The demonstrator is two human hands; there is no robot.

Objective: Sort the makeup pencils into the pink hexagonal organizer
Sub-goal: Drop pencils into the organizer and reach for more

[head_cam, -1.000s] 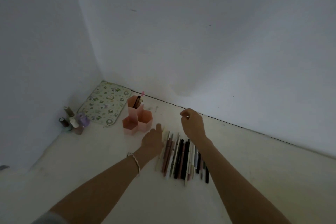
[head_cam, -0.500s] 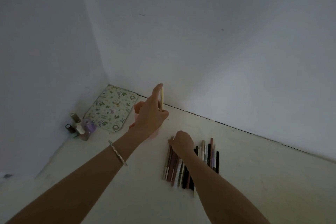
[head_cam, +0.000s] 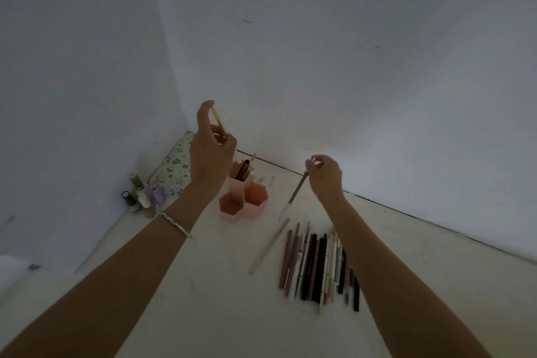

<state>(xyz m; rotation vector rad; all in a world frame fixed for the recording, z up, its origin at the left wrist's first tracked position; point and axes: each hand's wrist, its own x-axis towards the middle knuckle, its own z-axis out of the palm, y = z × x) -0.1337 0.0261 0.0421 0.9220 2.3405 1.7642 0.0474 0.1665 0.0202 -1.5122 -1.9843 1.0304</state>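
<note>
Left hand (head_cam: 210, 151) pinches slim cream pencil (head_cam: 218, 120) over pink hexagonal plastic organizer (head_cam: 244, 200); right hand (head_cam: 324, 176) pinches grey-white pencil (head_cam: 293, 197) topside. Likely light, stiff, slick: grip mid-barrel.

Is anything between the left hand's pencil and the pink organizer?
Nothing visible. The left hand holds the cream pencil in air above the pink organizer; its tall cell already holds a few pencils, the lower cells look free.

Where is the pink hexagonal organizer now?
Head view: the pink hexagonal plastic organizer stands left of centre, below the left hand, between the small bottles and the row of makeup pencils.
</note>
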